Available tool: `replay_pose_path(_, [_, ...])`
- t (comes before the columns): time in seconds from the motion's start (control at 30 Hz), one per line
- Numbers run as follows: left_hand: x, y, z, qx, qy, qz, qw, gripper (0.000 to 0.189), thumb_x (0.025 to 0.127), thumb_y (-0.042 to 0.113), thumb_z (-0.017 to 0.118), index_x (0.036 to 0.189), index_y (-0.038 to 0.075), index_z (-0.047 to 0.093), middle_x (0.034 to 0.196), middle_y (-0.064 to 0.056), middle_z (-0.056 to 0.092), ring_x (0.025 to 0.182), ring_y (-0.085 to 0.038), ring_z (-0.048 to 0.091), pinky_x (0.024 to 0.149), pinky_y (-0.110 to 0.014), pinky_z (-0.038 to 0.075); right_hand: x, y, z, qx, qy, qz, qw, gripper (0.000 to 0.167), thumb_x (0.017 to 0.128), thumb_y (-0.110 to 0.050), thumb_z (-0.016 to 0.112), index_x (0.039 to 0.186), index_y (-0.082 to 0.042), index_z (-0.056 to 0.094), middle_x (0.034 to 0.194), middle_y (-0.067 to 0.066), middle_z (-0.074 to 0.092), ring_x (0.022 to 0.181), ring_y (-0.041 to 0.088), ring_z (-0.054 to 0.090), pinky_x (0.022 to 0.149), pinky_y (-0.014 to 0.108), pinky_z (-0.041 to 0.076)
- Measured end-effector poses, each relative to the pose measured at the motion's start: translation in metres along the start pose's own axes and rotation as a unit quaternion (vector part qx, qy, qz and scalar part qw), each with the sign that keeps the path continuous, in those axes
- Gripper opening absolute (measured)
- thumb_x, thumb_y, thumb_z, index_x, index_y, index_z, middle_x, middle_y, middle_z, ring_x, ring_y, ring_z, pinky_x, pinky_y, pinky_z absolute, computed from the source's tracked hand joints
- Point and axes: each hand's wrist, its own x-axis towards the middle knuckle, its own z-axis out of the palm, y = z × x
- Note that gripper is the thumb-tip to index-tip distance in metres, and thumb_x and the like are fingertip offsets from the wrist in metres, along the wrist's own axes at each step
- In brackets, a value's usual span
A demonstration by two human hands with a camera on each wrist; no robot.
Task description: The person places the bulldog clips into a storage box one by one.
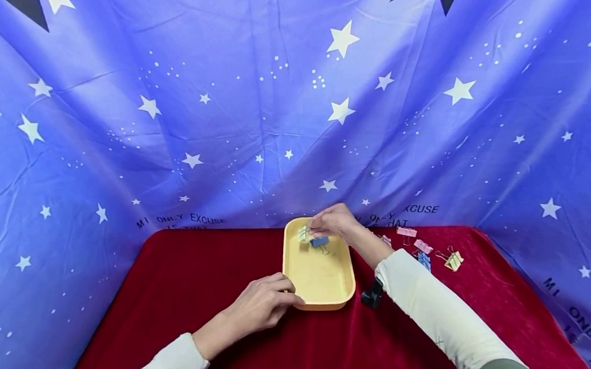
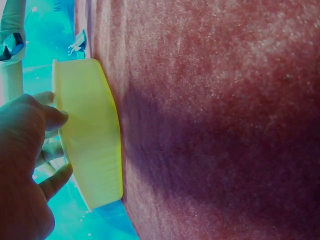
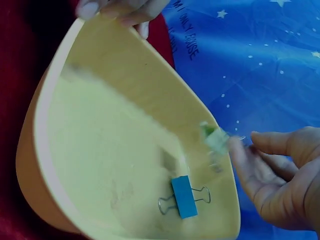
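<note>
A yellow tray (image 1: 319, 280) lies on the red cloth. My left hand (image 1: 266, 302) grips its rim at the near left corner, fingers over the edge in the left wrist view. Over the far end, my right hand (image 1: 335, 220) has its thumb and fingers apart. A pale green binder clip (image 3: 216, 141), blurred, hangs right at those fingertips, inside the far wall. Below it, a blue binder clip (image 3: 185, 197) lies on the tray floor with both wire handles spread.
Right of the tray, partly behind my right forearm, lie pink binder clips (image 1: 423, 246), another blue clip (image 1: 424, 261) and a yellow clip (image 1: 453, 261). A blue starry curtain (image 1: 250, 125) rises behind the red-covered table (image 1: 193, 271).
</note>
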Motion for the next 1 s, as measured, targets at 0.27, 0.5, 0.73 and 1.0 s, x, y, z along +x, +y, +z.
replay_pose_path(0.27, [0.001,0.000,-0.001,0.004,-0.010,-0.002,0.9999,0.034,0.086,0.000,0.085,0.107,0.027,0.088,0.097,0.010,0.073,0.096,-0.009,0.067,0.084,-0.020,0.058,-0.003,0.005,-0.011,-0.037,-0.007,0.013,0.9992,0.027,0.097,0.009,0.076,0.122,0.018,0.076,0.111,0.031,0.083,0.071,0.014,0.080,0.080,0.030,0.069])
replay_pose_path(0.5, [0.000,-0.001,-0.001,0.003,-0.012,-0.003,0.9999,0.033,0.086,0.000,0.086,0.106,0.026,0.088,0.096,0.010,0.072,0.095,-0.009,0.067,0.084,-0.020,0.058,-0.007,0.006,-0.026,-0.022,-0.009,0.008,0.9997,0.029,0.096,0.010,0.074,0.123,0.021,0.075,0.095,0.020,0.086,0.074,0.014,0.082,0.082,0.030,0.069])
replay_pose_path(0.73, [0.001,-0.001,-0.002,0.002,-0.013,-0.003,0.9999,0.033,0.086,0.000,0.085,0.106,0.026,0.088,0.095,0.010,0.072,0.094,-0.009,0.066,0.083,-0.020,0.057,-0.008,0.005,-0.038,-0.032,-0.010,0.005,0.9994,0.031,0.099,0.008,0.075,0.126,0.022,0.073,0.111,0.028,0.084,0.079,0.015,0.083,0.086,0.032,0.069])
replay_pose_path(1.0, [0.001,-0.001,-0.003,-0.001,-0.019,-0.003,0.9998,0.032,0.089,0.000,0.082,0.107,0.026,0.088,0.096,0.009,0.071,0.094,-0.008,0.066,0.082,-0.019,0.057,-0.011,0.004,-0.055,-0.041,-0.013,0.004,0.9991,0.035,0.101,0.008,0.072,0.132,0.023,0.069,0.126,0.034,0.078,0.080,0.014,0.083,0.085,0.030,0.069])
